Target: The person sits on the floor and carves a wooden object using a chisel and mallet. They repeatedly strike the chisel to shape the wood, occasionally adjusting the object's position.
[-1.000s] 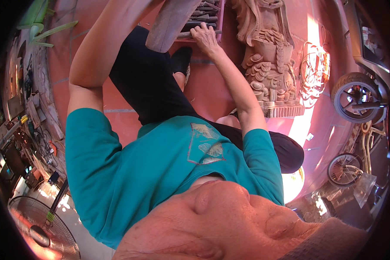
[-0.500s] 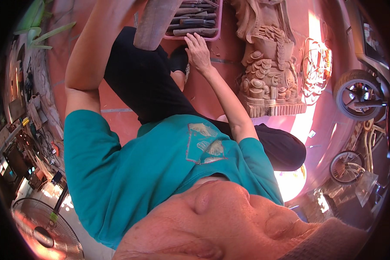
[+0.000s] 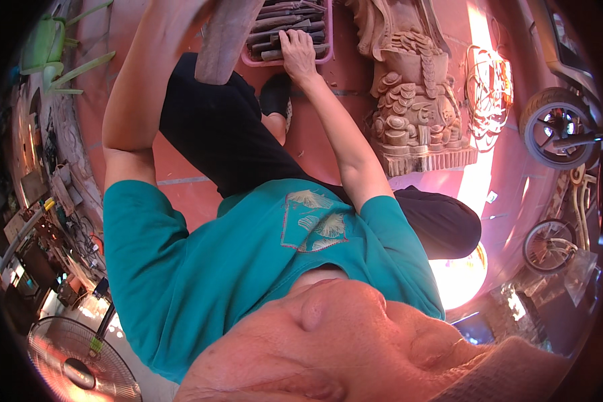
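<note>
My right hand (image 3: 299, 57) reaches over the near rim of a pink plastic basket (image 3: 326, 53). Its fingers are bent and closed over a dark-handled carving chisel (image 3: 275, 39); the fingertips are partly hidden among the other tools. Several similar chisels lie packed side by side in the basket. My left arm rises to the top edge, where only the base of my left hand (image 3: 193, 8) shows and its fingers are out of sight. Right beside it, a thick, smooth wooden piece like a mallet head (image 3: 226, 43) hangs in front of my knee.
A large carved wooden sculpture (image 3: 409, 100) lies on the red tiles to the right. Beyond it are a coil of pale cord (image 3: 489, 94) and a motorbike wheel (image 3: 557, 127). A green chair (image 3: 53, 53), scattered tools and a fan (image 3: 80, 365) are at the left.
My right hand has moved forward from the basket's near rim onto the tools, and its spread fingers have curled. The wooden piece has shifted slightly left and down.
</note>
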Demonstrator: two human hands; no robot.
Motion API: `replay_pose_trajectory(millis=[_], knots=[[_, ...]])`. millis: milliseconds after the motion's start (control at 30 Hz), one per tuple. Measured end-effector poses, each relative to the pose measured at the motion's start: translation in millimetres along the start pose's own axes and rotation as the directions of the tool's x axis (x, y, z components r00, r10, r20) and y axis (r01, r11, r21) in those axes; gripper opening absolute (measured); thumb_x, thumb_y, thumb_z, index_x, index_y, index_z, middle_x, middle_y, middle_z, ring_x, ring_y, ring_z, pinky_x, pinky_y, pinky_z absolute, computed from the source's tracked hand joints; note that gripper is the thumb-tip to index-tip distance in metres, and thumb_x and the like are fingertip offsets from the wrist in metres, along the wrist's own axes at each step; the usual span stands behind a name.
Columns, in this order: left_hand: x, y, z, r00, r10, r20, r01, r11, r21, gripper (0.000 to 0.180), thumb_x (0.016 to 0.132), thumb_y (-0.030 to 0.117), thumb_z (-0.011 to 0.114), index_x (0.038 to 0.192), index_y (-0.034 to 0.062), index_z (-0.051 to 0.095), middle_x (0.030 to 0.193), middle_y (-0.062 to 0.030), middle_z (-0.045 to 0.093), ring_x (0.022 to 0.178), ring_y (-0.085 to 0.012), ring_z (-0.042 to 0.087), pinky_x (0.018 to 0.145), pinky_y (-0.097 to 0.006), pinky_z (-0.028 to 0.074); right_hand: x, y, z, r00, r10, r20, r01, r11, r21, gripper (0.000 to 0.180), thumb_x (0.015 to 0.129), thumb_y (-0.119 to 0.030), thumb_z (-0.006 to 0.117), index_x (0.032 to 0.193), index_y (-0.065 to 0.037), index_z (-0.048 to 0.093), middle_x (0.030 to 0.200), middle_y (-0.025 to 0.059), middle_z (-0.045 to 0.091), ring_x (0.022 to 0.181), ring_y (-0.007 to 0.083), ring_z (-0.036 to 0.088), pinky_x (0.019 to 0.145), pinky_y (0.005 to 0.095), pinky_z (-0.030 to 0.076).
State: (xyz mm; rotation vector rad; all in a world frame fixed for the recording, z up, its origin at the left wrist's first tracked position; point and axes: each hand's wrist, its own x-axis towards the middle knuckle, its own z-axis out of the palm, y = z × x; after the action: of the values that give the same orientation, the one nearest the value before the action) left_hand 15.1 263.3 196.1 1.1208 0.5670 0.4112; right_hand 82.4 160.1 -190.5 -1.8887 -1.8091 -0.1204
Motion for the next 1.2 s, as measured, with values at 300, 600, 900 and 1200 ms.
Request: replay_pose_trajectory(millis=[300,600,900,1200], knots=[[-6,5,3,1.000,-0.013,-0.003,0.013,1.000,0.017,0.029,0.096,0.025,0.071,0.112,0.0035,0.060,0.078,-0.0052,0.061,0.058,-0.0128,0.058,0.049,-0.024,0.047,12,6,9,0.990,-0.137,0.041,0.141,0.985,-0.104,0.015,0.089,-0.017,0.058,0.103,-0.011,0.062,0.100,0.0082,0.064,0.104,0.0281,0.059,0.105,0.0531,0.043],[-6,0,11,0.999,-0.013,-0.048,0.014,1.000,0.027,0.027,0.096,0.025,0.072,0.111,0.0048,0.061,0.079,-0.0053,0.061,0.059,-0.0123,0.058,0.050,-0.024,0.048,10,-2,-8,0.950,-0.312,-0.008,0.311,0.949,-0.051,0.018,0.089,-0.016,0.060,0.106,-0.013,0.059,0.093,0.0046,0.061,0.099,0.0246,0.062,0.111,0.0502,0.042],[-7,-1,4,0.997,-0.035,0.065,0.037,0.998,-0.043,0.027,0.095,0.024,0.073,0.111,0.0050,0.062,0.079,-0.0047,0.061,0.062,-0.0118,0.058,0.051,-0.025,0.049,12,-50,-68,0.917,-0.340,-0.207,0.370,0.920,0.126,0.031,0.086,-0.019,0.063,0.116,-0.014,0.061,0.099,0.0039,0.056,0.102,0.0240,0.059,0.116,0.0515,0.039],[-8,-3,6,0.999,-0.010,0.037,0.011,1.000,-0.009,0.030,0.096,0.024,0.072,0.114,0.0035,0.062,0.079,-0.0051,0.061,0.063,-0.0120,0.060,0.052,-0.024,0.050,3,-65,-113,0.903,-0.365,-0.228,0.395,0.913,0.102,0.040,0.084,-0.018,0.064,0.123,-0.014,0.061,0.107,0.0100,0.053,0.107,0.0285,0.055,0.116,0.0532,0.038]])
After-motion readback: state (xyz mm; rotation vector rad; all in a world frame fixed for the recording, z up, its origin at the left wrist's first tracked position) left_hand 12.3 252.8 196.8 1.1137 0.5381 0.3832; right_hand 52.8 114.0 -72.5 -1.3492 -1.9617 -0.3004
